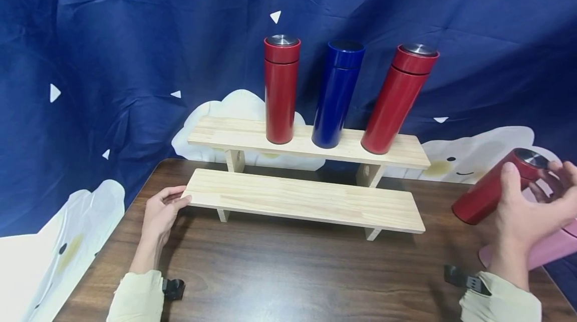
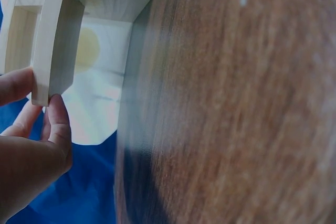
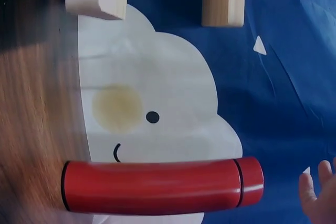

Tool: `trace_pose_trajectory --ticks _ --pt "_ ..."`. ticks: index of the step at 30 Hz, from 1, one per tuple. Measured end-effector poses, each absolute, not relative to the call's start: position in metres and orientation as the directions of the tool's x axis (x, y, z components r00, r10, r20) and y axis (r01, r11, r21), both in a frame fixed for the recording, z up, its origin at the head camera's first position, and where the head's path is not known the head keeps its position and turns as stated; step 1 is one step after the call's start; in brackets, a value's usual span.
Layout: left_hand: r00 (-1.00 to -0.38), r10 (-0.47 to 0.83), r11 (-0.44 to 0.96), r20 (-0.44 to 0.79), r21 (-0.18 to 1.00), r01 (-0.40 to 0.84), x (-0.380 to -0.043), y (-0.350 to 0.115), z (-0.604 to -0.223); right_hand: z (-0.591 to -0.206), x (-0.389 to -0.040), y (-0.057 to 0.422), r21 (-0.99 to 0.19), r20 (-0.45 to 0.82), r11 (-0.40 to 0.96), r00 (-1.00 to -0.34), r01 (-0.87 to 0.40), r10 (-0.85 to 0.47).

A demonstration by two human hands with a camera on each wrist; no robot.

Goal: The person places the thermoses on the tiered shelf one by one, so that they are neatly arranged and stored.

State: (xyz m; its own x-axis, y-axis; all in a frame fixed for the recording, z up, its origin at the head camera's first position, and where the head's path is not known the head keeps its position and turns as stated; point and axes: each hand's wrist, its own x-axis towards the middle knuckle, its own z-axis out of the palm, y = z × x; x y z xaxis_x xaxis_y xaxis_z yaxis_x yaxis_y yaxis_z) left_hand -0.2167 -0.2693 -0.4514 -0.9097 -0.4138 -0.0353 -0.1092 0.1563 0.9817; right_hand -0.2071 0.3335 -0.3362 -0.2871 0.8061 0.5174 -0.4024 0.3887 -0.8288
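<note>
At the left end of the near board [image 1: 302, 199]: the wood is pinched between thumb and fingers by the left hand [image 1: 161, 213].
Right hand [image 1: 527, 217]: raised at the right of the table [image 1: 279, 272], with fingers released and loosely curved; nothing is grasped, and a gap to the nearest flask is shown by the right wrist view.
Red flask on the table [image 1: 480, 197]: stood upright just beyond the right hand, by which it is partly covered in the head view.
Pink flask [image 1: 547, 249]: placed nearer than that red one, at the right, and partly hidden by the right hand.
Far board [image 1: 212, 131]: set behind the near board, raised higher on wooden supports.
Flasks on the far board: lined up upright, well apart from the hands, with the left red flask [image 1: 281, 99], the blue flask [image 1: 335, 101] and the right red flask [image 1: 396, 104] spaced apart.
Backdrop [image 1: 135, 36]: blue cloth, printed with white clouds and triangles.
</note>
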Motion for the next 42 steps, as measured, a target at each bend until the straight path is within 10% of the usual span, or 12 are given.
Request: trace_pose_trajectory --ticks 21,42 --pt "-0.907 -0.419 0.159 -0.040 0.980 -0.117 -0.218 -0.270 -0.451 -0.335 -0.184 0.358 -0.945 0.322 0.325 -0.232 -0.027 0.918" --pt "-0.908 -0.419 0.159 -0.030 0.982 -0.106 -0.217 -0.270 -0.452 -0.364 -0.180 0.387 -0.986 0.091 0.068 -0.153 -0.152 0.984"
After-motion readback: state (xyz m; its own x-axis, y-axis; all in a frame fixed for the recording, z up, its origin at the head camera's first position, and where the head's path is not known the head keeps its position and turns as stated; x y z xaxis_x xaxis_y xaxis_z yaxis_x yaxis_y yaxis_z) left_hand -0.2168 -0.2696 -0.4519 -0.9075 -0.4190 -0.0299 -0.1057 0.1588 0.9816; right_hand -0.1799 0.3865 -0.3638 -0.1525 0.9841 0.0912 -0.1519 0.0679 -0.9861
